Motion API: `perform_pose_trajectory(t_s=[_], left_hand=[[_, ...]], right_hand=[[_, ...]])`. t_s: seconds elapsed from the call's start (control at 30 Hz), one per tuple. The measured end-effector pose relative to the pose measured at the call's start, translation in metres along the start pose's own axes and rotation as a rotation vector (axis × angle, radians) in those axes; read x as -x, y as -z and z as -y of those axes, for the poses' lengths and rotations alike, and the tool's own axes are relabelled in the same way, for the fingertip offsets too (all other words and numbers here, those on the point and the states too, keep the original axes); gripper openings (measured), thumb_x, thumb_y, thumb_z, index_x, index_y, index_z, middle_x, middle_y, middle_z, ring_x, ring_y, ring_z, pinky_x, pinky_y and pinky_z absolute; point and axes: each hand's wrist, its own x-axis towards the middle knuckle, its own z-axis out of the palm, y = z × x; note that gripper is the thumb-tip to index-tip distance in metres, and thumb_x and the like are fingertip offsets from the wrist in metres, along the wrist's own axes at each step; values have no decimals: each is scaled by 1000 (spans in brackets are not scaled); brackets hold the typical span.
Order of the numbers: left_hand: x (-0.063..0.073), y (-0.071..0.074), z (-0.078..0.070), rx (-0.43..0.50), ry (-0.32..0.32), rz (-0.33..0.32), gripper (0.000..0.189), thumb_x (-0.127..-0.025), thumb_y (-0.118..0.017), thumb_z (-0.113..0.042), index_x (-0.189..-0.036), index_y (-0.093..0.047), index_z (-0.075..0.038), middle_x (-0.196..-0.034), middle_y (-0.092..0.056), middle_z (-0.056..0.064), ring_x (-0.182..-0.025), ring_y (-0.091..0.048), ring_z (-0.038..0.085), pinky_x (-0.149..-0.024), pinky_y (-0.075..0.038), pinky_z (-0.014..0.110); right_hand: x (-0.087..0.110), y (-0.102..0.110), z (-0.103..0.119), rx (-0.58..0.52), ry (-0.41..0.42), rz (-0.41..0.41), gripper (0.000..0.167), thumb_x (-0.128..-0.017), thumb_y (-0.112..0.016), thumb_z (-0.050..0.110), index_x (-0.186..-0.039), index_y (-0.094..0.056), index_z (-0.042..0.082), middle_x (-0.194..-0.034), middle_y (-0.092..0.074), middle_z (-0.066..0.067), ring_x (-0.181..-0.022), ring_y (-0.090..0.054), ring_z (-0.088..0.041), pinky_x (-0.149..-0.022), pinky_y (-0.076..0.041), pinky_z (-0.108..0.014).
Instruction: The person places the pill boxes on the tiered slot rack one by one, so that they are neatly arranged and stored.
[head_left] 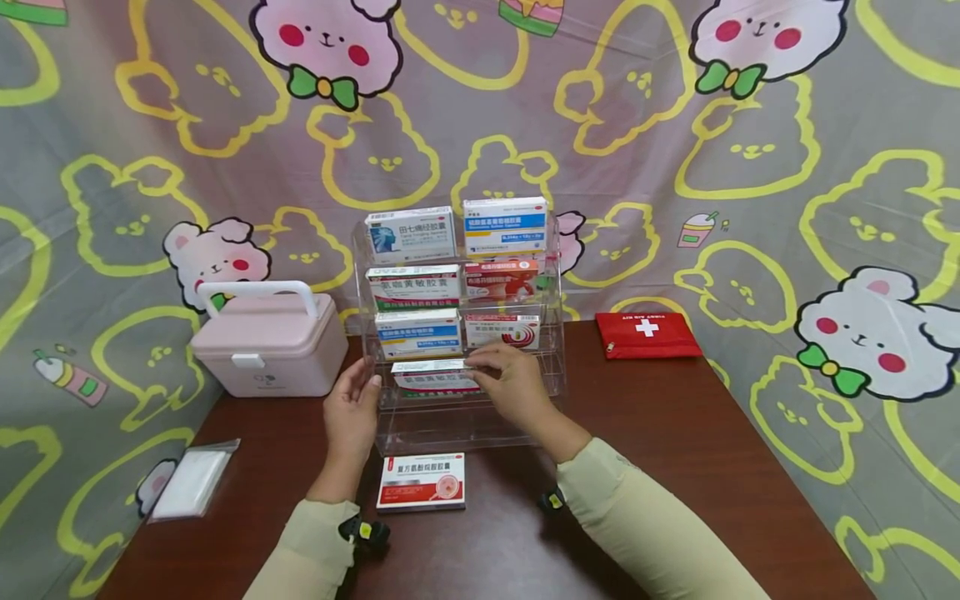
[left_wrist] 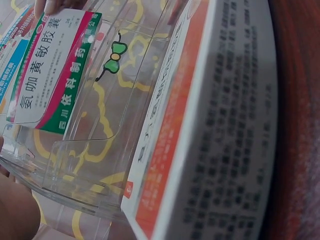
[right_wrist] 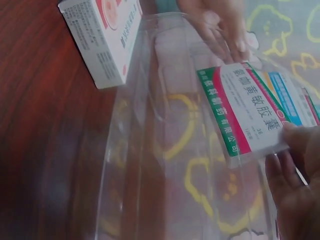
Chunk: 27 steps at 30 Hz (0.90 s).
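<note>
A clear tiered display rack [head_left: 420, 429] holds several medicine boxes in two columns. My right hand [head_left: 513, 383] pinches the right end of a white, magenta and green capsule box [head_left: 431, 379] in a lower tier; the right wrist view shows this capsule box [right_wrist: 245, 105] with fingertips at its end. My left hand [head_left: 352, 408] is at the rack's left side, fingers loosely bent; whether it touches the rack is unclear. A red-and-white medicine box [head_left: 422, 482] lies on the table before the rack, large in the left wrist view, where its printed side [left_wrist: 225, 120] shows.
A pink lidded case [head_left: 262, 354] with a white handle stands left of the rack. On the right lies a red first aid pouch [head_left: 648, 336]. A clear packet with white contents [head_left: 193, 483] is near the table's left edge. A patterned curtain [head_left: 480, 108] encloses the table.
</note>
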Motion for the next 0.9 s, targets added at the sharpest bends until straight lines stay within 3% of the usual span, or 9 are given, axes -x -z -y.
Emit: perform_pose_trajectory(t_s=[0.1, 0.3, 0.47, 0.7, 0.9], left_hand=[[0, 1, 0, -14, -3, 3, 40, -106, -65, 4, -146, -64, 5, -153, -64, 21, -145, -60, 29, -110, -51, 9], [0, 0, -1, -10, -7, -6, 40, -105, -66, 4, -145, -64, 6, -153, -63, 24, -143, -61, 24, -108, -52, 8], [2, 0, -2, -9, -3, -14, 40, -105, -67, 4, -144, -65, 6, -151, -64, 25, -142, -62, 26, -108, -53, 9], [1, 1, -1, -19, -16, -3, 40, -106, -66, 3, -146, -64, 6, -152, -65, 22, -145, -59, 31, -110, -51, 10], [2, -1, -3, -7, -16, -5, 40, -105, -66, 4, -145, -63, 8, -152, -63, 26, -145, -60, 31, -110, -52, 10]], right_hand=[[0, -5, 1, 13, -5, -2, 16, -87, -93, 11, -102, -88, 9, -107, -83, -4, -105, -78, -22, -90, -66, -37], [1, -14, 4, 30, -13, 2, 15, -89, -92, 12, -103, -88, 10, -109, -83, -4, -104, -78, -22, -86, -67, -36], [2, -20, 4, 43, -35, 9, 14, -89, -91, 11, -103, -88, 10, -111, -83, -5, -109, -78, -24, -94, -66, -39], [4, -23, 1, 59, -27, 3, 15, -91, -90, 12, -105, -88, 10, -112, -82, -5, -107, -78, -22, -84, -68, -34], [7, -12, 4, 6, -18, 6, 18, -90, -90, 9, -108, -86, 7, -112, -81, -6, -100, -79, -21, -81, -69, -27]])
